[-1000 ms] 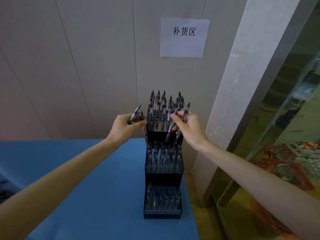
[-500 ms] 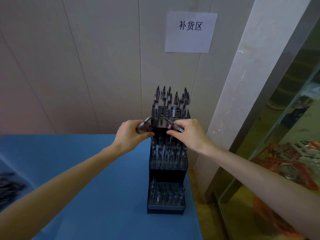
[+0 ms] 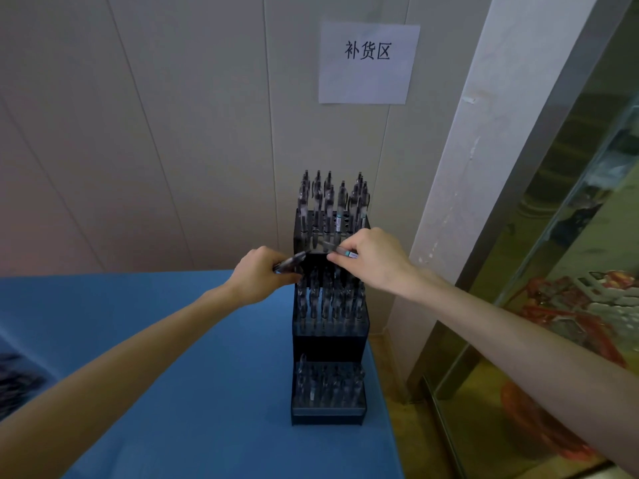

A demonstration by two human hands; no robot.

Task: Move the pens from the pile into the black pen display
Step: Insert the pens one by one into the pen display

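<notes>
Far left edge of the blue desk [image 3: 173, 392] there's a dark blurry heap, the pile [image 3: 17, 378] of pens, well away from everything else. Moving right, the left hand [image 3: 257, 280] is curled around a few pens [image 3: 290, 263], holding them tilted with the ends pointing up toward the display; it sits right at the left side of the rack, level with the gap between the top and middle tiers. Then the black display [image 3: 328, 344] itself, three stepped tiers near the desk's right edge, up by the wall. Top tier has pens standing upright, the middle one looks pretty packed, and the bottom one has some too, but it's too dim to count. The right hand [image 3: 375, 262] is just in front of the top tier, pinching one pen [image 3: 340, 250] lying almost sideways, tip toward the left. Above on the wall is a paper sign [image 3: 368, 63].
</notes>
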